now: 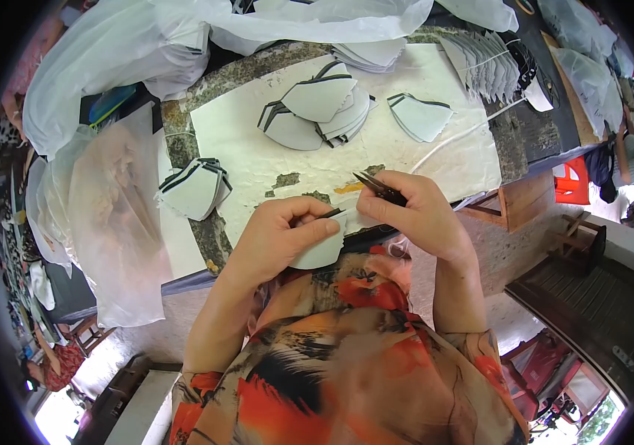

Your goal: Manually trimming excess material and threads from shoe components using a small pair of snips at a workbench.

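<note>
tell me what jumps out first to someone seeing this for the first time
At the centre, the left hand grips a white fabric piece with a dark edge, while the right hand holds small dark snips against it. Beyond the hands, stacks of similar cut pieces lie fanned on the white-covered worktable. Big translucent plastic bags crowd the left side.

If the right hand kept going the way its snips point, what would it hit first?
The right hand aims its snips up-left across the white sheet. First in line is probably the middle pile of cut pieces, though depth is unclear.
</note>
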Demonstrator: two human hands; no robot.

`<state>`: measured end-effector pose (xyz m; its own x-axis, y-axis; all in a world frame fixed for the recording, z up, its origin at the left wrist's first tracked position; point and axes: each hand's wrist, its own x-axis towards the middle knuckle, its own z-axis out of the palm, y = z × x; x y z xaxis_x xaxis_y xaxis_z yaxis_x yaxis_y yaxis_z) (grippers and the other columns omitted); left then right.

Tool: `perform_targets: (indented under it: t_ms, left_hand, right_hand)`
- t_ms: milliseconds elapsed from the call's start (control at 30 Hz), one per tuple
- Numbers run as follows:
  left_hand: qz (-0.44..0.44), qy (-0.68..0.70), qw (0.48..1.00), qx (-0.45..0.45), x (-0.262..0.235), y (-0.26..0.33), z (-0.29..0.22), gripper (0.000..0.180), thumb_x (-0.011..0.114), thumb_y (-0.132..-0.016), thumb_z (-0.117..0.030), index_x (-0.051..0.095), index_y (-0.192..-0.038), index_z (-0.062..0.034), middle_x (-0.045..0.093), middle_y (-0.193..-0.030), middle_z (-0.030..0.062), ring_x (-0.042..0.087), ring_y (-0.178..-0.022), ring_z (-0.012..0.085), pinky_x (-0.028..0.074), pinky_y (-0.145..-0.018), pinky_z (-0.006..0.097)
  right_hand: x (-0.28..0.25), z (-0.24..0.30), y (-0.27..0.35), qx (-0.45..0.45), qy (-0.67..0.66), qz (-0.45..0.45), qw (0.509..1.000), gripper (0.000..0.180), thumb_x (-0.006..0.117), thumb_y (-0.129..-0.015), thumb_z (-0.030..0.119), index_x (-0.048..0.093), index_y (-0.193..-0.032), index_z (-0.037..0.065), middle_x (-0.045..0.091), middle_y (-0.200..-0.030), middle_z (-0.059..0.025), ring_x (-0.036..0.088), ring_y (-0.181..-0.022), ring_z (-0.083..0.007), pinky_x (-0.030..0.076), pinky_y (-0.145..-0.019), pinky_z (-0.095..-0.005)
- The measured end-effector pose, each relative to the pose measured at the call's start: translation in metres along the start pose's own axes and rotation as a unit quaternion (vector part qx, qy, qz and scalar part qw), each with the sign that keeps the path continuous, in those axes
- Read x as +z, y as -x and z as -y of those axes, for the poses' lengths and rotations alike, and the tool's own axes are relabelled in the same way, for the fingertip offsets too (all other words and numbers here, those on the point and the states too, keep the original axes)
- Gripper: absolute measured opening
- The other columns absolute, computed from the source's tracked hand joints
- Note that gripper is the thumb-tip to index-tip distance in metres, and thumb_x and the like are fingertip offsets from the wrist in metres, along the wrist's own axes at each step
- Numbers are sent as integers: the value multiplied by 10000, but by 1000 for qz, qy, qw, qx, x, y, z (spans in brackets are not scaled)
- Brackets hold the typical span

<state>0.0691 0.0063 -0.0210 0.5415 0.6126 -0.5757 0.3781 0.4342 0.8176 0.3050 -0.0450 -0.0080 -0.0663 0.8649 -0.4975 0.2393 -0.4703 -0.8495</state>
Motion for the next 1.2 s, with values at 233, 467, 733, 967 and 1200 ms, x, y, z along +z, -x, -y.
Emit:
perform_targets:
  t_ms: [233, 467, 733, 967, 1200]
  left_hand:
    - [13, 49, 999, 7, -2, 0, 4, 241, 781, -925, -175, 747, -1081, 6, 570, -747, -90, 443, -656, 9, 343, -560, 209]
    - [24, 247, 969, -15, -6, 3, 2, 254, 749, -946, -119, 723, -1161, 14, 712, -951, 9, 638, -827, 58, 517, -734, 211]
    - [54, 321, 945, -4, -12, 3, 3, 244, 716, -967, -93, 696, -1193, -2, 723, -1014, 30, 676, -877, 81, 558, -782, 234]
    - [34, 278, 960, 33, 0, 0, 8, 242, 707, -973, -73, 686, -1206, -8, 706, -985, 7, 636, -845, 60, 524, -748, 217]
    - [21, 243, 968, 62, 9, -5, 8, 277, 697, -986, -82, 681, -1257, -23, 637, -909, -48, 576, -807, 35, 493, -728, 201]
  right_hand:
    - [8, -2, -4, -21, -42, -18, 999, 202, 710, -953, 184, 663, -924, -10, 519, -751, 56, 443, -721, -34, 376, -612, -229]
    - [9, -5, -3, -61, -70, -16, 996, 154, 667, -978, 115, 700, -1072, -3, 679, -958, -13, 561, -838, -34, 471, -731, -211]
    - [2, -5, -3, -288, 224, -23, 931, 264, 687, -936, 166, 707, -1198, 136, 661, -1244, -117, 696, -988, -287, 560, -794, -367]
    - [0, 5, -4, -221, 159, 13, 962, 288, 640, -1002, 263, 705, -1168, 36, 673, -935, -140, 658, -868, -265, 515, -747, -366]
    - [3, -4, -4, -169, 31, 5, 985, 401, 471, -1106, 332, 657, -1083, -23, 601, -875, -94, 536, -808, -177, 459, -744, -315]
